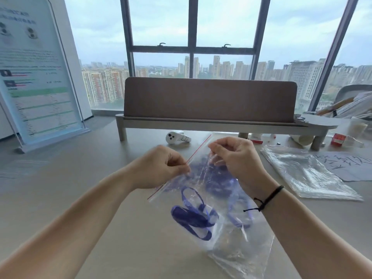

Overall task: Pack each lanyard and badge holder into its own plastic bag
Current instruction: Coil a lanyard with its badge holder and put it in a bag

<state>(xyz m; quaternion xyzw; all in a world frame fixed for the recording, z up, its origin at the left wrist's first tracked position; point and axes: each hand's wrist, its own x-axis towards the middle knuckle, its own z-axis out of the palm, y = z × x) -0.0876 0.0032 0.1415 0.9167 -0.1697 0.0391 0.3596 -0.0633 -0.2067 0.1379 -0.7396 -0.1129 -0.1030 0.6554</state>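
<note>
Head view | we pinch bag (pixel 231 234) mouth, left hand (pixel 161 168), right hand (pixel 235 156), sealing lanyard (pixel 193 218) inside | spare bags (pixel 306 174) wait right

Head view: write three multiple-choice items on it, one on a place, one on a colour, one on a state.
1. Where is the stack of spare clear bags?
A. right of the hands
B. on the raised shelf
C. left of the hands

2. What colour is the lanyard?
A. red
B. blue
C. green

3. How do the hands hold the plastic bag?
A. only left grips
B. neither touches
C. both pinch its top

Key: 1 A, it lies on the table to the right. 2 B, blue ribbon shows through the plastic. 3 C, left hand and right hand pinch the red-lined opening.
</note>
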